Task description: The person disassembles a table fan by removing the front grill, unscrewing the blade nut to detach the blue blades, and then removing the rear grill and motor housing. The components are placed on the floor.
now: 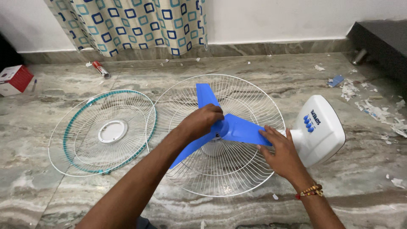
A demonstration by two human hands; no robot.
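A blue three-bladed fan blade (241,129) sits in a round white wire rear guard (250,95) lying on the marble floor. My left hand (202,121) is closed over the blade's hub at the centre. My right hand (280,149) lies with fingers spread on the tip of the right-hand blade. A white fan base (324,133) with blue buttons lies to the right of the guard, joined to it by a short neck.
A second wire guard with a teal rim (104,131) lies flat to the left. A red-and-white box (15,78) and a small red tube (101,69) lie near the back wall under a patterned curtain (135,23). Torn paper scraps (373,108) litter the right side.
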